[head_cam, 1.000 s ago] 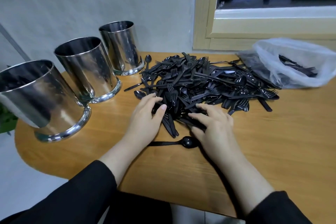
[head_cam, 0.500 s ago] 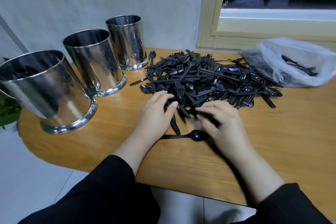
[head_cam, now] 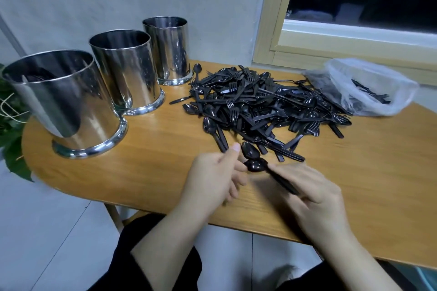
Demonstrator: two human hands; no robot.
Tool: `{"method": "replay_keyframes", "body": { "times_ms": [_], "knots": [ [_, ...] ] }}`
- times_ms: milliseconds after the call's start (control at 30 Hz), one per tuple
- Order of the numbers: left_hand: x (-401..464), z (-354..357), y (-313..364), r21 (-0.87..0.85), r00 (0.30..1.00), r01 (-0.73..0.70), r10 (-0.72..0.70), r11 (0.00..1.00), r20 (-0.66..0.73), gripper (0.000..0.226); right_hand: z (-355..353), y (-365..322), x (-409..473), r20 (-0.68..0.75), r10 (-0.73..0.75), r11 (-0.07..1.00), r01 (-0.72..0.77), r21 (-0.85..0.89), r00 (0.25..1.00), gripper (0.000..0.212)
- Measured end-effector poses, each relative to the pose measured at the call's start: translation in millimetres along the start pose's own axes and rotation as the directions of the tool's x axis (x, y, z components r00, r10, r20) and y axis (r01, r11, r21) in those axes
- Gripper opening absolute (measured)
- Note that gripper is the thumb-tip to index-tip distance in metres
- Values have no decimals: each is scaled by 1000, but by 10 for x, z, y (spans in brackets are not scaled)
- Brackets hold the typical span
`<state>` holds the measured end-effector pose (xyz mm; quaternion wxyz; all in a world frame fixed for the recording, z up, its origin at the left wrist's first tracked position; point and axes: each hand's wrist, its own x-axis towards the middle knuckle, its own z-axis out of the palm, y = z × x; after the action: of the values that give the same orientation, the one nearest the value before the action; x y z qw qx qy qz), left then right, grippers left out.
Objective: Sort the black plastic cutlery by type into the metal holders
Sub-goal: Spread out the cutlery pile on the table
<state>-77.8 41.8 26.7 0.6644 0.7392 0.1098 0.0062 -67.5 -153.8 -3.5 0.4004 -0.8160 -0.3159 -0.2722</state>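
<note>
hands [head_cam: 214, 179] holding spoons [head_cam: 254, 165], cutlery pile [head_cam: 264, 104]

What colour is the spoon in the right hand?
Glossy black spoon, held by the right hand; seen in the head view.

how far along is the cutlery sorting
Barely started. The nearest metal holder seems to hold a few dark pieces; the other two look empty. In hand: the left hand and right hand each hold a black spoon. Left: the big pile and the plastic bag.

place: home corner | cues: wooden table [head_cam: 354, 191], window [head_cam: 354, 38], tiled floor [head_cam: 59, 231]
</note>
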Motion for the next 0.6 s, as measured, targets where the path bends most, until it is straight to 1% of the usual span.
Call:
{"method": "replay_keyframes", "body": {
  "times_ms": [33,67,100,167,233,267,300,333,400,433,467,533,600],
  "knots": [
    [-76,51,14,-95,995,90,-84,991,57,47,39,-23,-15,7,-32,999,32,-2,999,21],
    [-137,93,24,-191,985,154,-135,969,105,44,80,-49,-21,17,-57,998,57,-6,998,21],
    [-178,129,31,-287,977,191,-155,939,144,41,121,-77,-20,28,-77,997,78,-14,997,21],
    [-203,179,38,-432,972,215,-147,876,185,31,194,-134,16,46,-118,992,120,-44,992,28],
    [-171,191,26,-495,978,199,-140,846,154,30,234,-156,61,81,-142,987,147,-57,986,30],
    [-145,172,26,-500,985,170,-128,849,118,31,234,-145,75,97,-135,988,141,-57,986,30],
    [-117,131,32,-483,992,126,-106,867,69,31,215,-123,81,99,-104,992,110,-61,990,30],
    [-81,67,35,-426,998,62,-68,903,3,31,184,-84,82,88,-40,996,47,-70,995,29],
    [31,-111,-5,-190,991,-76,53,979,-127,32,116,5,98,66,163,981,-155,-116,984,26],
    [100,-201,-29,-57,979,-132,121,990,-162,32,94,43,121,82,264,956,-249,-156,961,26],
    [167,-280,-55,57,968,-174,181,983,-172,31,95,74,144,114,336,930,-310,-196,935,29],
    [271,-372,-107,225,958,-216,251,950,-141,23,146,103,184,194,406,900,-354,-255,893,37],
    [311,-386,-132,294,960,-219,260,930,-106,10,230,94,213,234,441,875,-357,-328,866,42]
  ]
}}
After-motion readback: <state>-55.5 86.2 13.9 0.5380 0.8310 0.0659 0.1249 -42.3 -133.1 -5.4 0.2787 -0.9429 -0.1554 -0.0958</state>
